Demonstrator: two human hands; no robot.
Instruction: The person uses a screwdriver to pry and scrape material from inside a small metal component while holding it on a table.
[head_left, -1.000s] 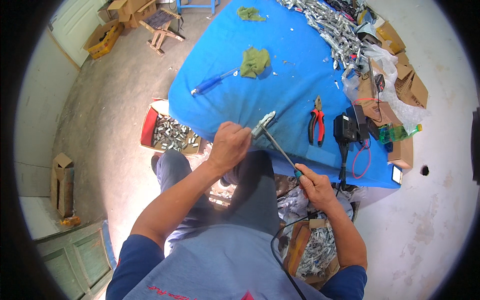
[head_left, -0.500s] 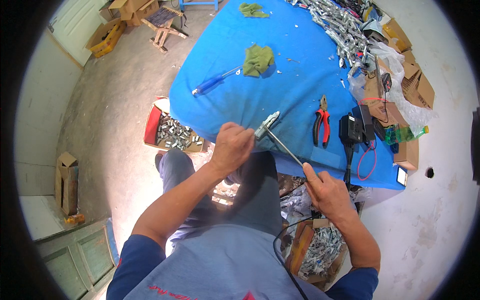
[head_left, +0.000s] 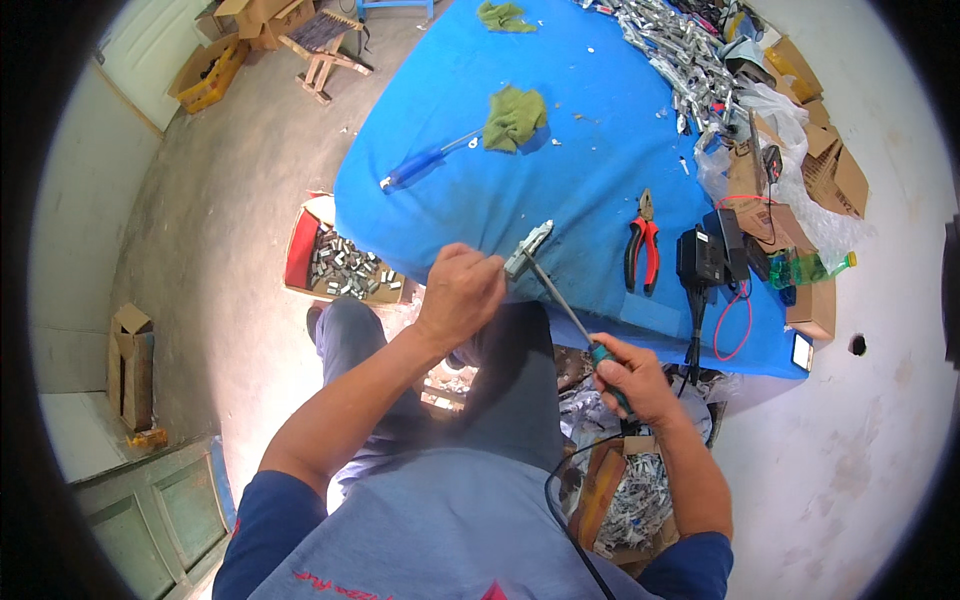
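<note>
My left hand (head_left: 460,295) is closed around the near end of a small silvery metal part (head_left: 530,247), at the front edge of the blue-covered table (head_left: 430,215). How much of the part lies inside the fist is hidden. In my right hand (head_left: 637,378) is a screwdriver (head_left: 603,358) with a green handle and a long thin shaft. The shaft slants up and left, its tip touching or just at the metal part. Right of the hands lie red-and-black pliers (head_left: 642,243). A blue-handled screwdriver (head_left: 418,168) lies farther back beside a green cloth (head_left: 514,118).
Silvery metal parts (head_left: 665,50) heap at the far right, beside plastic wrap and cardboard. Black adapters (head_left: 700,258) with cables stand near the table's right edge. An open box (head_left: 298,262) of small metal pieces sits on the floor at left. Scraps fill a container (head_left: 590,500) below right.
My right hand has shifted down and turned, so the screwdriver's green handle now shows and its shaft stands steeper. The left hand stays nearly in place with the metal part.
</note>
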